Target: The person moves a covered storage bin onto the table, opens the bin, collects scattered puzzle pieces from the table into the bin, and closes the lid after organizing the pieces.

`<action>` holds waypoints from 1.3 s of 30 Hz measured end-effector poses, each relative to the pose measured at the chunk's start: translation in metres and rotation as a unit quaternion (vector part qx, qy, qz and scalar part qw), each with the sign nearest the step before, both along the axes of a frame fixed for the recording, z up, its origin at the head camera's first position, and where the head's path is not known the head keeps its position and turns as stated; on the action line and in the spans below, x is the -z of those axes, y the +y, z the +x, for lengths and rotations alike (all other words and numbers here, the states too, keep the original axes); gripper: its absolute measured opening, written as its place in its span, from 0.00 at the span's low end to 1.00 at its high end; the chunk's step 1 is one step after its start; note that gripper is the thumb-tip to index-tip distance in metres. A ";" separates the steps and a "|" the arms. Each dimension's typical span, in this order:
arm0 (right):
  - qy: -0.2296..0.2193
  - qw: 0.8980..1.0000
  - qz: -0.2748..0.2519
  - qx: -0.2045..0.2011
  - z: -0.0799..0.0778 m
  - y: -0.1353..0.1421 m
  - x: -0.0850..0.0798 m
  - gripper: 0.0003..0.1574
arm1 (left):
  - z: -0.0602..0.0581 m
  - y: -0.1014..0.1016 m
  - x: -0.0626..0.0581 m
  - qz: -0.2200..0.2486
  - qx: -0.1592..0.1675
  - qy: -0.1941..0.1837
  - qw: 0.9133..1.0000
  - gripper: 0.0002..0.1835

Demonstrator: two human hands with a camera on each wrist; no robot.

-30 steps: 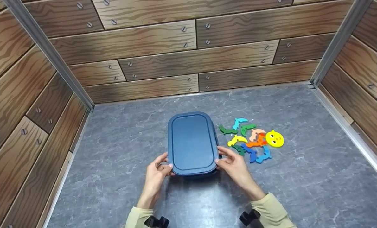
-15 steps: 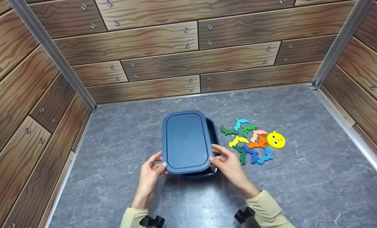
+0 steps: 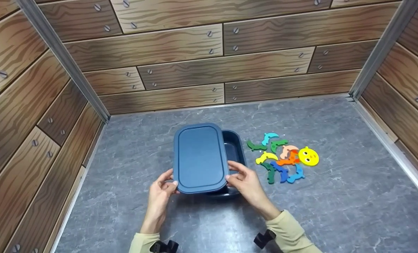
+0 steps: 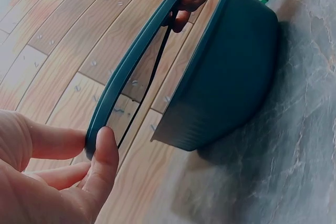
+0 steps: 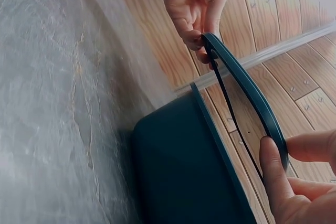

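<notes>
Head view, closest in: pale yellow sleeves (image 3: 288, 228) reach up from the bottom edge, with a small black device (image 3: 265, 239) at each wrist. Beyond them, the left hand (image 3: 158, 191) pinches the near left corner of a blue lid (image 3: 200, 158) between thumb and fingers, and the right hand (image 3: 248, 184) grips its near right corner the same way. Both wrist views show the lid raised above a dark blue box (image 4: 226, 72), with a gap between the two. From overhead the lid sits off to the left, so the box's right side lies uncovered. The box stands on a grey marbled surface (image 3: 209, 225). Just beside it, to the right, curved puzzle pieces lie loosely grouped: dark green (image 3: 270, 173) and blue ones toward the near side, then a yellow curved piece (image 3: 266, 157), orange and peach ones, with a light blue piece (image 3: 269, 138) at the far edge. A round yellow face piece (image 3: 308, 156) lies at the group's right end. Farthest off, plank-patterned walls (image 3: 181, 59) with printed screws meet at grey metal posts (image 3: 377, 52).
</notes>
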State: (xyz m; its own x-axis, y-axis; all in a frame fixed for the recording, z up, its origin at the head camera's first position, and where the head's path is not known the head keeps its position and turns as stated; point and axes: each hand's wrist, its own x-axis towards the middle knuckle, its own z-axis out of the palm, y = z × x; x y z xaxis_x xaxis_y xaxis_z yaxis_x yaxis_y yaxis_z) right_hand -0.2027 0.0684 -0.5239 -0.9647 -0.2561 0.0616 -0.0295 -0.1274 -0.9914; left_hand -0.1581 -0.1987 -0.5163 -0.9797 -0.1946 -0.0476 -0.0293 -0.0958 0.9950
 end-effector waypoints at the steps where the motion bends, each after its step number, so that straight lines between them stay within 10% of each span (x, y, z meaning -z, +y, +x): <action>1: 0.001 1.000 0.000 -0.001 0.000 -0.002 0.000 0.34 | 0.000 -0.001 0.000 0.000 -0.004 -0.001 1.000 0.27; 39: 0.008 1.000 -0.009 -0.027 -0.004 -0.061 0.001 0.33 | 0.011 -0.051 -0.002 -0.015 -0.061 -0.012 0.998 0.26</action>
